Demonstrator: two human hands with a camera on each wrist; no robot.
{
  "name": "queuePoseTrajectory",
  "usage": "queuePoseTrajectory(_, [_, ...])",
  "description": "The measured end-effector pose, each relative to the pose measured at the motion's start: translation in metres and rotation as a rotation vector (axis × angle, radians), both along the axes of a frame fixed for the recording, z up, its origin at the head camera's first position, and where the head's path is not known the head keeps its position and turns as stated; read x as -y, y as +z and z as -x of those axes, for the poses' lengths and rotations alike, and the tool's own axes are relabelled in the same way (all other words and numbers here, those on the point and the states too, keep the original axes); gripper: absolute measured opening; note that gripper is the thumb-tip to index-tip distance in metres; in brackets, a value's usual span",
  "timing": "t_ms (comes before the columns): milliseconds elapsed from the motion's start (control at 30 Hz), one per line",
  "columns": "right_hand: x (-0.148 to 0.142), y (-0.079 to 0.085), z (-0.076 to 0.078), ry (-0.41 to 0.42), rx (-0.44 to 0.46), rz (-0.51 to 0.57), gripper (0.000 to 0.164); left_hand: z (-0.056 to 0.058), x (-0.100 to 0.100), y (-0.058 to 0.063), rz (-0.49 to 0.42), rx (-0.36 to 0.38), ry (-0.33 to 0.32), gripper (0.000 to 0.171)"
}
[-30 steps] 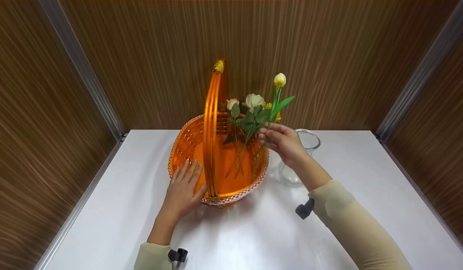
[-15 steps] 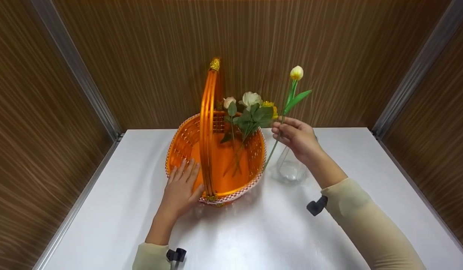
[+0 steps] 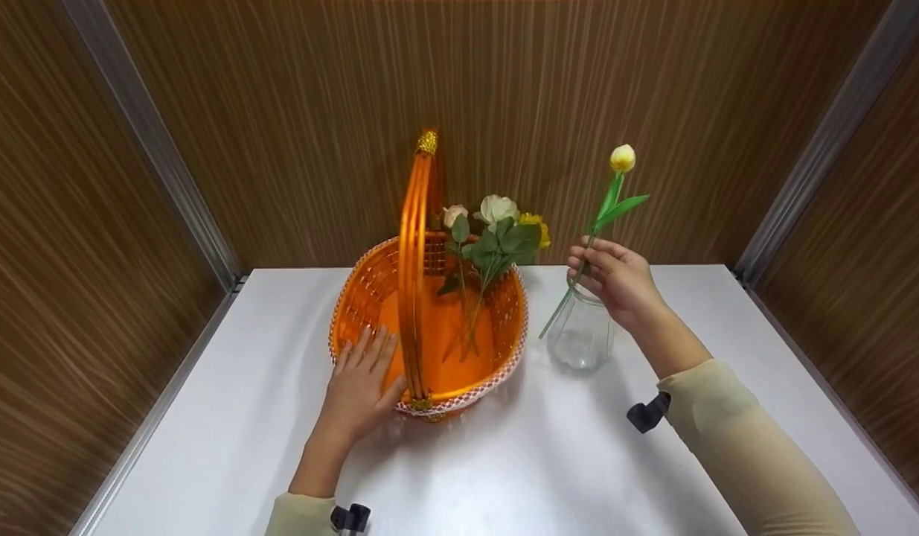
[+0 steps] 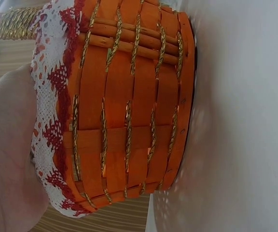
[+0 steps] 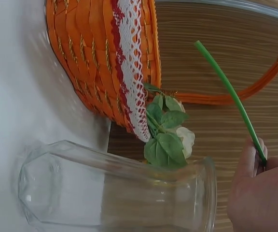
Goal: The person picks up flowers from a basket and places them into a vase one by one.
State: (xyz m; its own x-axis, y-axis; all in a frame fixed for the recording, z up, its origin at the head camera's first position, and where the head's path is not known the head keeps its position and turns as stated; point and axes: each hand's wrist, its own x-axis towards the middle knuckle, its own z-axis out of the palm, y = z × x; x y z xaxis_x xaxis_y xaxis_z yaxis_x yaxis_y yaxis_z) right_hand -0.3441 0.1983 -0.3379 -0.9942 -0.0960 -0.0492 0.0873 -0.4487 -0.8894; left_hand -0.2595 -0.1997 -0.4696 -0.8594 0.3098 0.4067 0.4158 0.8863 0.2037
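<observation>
My right hand (image 3: 621,281) pinches the green stem of a white and yellow tulip (image 3: 622,158), its flower up and its stem end slanting down to the left. Just behind and below that hand stands a clear glass vase (image 3: 578,339), its mouth partly covered by the fingers in the head view; the right wrist view shows the vase (image 5: 71,193) with no stem in it. With fingers straight, my left hand (image 3: 360,387) rests over the front left rim of an orange woven basket (image 3: 515,350). Two pale roses (image 3: 498,209) and a yellow flower (image 3: 535,229) lean inside the basket.
The basket's tall orange handle (image 3: 414,260) arches over its middle. White and red lace (image 4: 57,96) runs round the basket rim. A white table (image 3: 504,469) carries everything, with wood-patterned walls (image 3: 325,126) at the back and both sides.
My right hand has carried the tulip out of the basket and to the right, up to the vase. The left hand has stayed on the basket rim.
</observation>
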Motion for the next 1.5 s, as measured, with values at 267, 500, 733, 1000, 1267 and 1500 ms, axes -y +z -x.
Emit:
queuePoseTrajectory(267, [-0.014,0.001,-0.001,-0.022,-0.017,0.012,0.023,0.0,0.0,0.0,-0.009,0.008,0.006,0.067])
queuePoseTrajectory(500, [-0.027,0.002,-0.001,-0.047,-0.018,0.011,0.021,0.001,0.0,-0.001,-0.018,-0.001,0.003,0.066])
queuePoseTrajectory(733, [-0.041,0.013,0.001,-0.082,-0.057,0.007,0.019,0.004,-0.001,0.003,-0.009,-0.014,0.007,0.067])
queuePoseTrajectory(1000, [-0.053,0.017,0.002,-0.107,-0.102,0.044,0.017,0.001,0.0,-0.002,-0.012,-0.025,0.007,0.066])
queuePoseTrajectory(1267, [-0.063,0.016,0.005,-0.145,-0.077,0.032,0.023,-0.002,0.001,-0.007,-0.029,-0.052,0.005,0.064])
queuePoseTrajectory(1500, [-0.072,0.021,0.006,-0.177,-0.032,0.062,0.022,0.0,-0.001,-0.003,-0.034,-0.025,0.007,0.066])
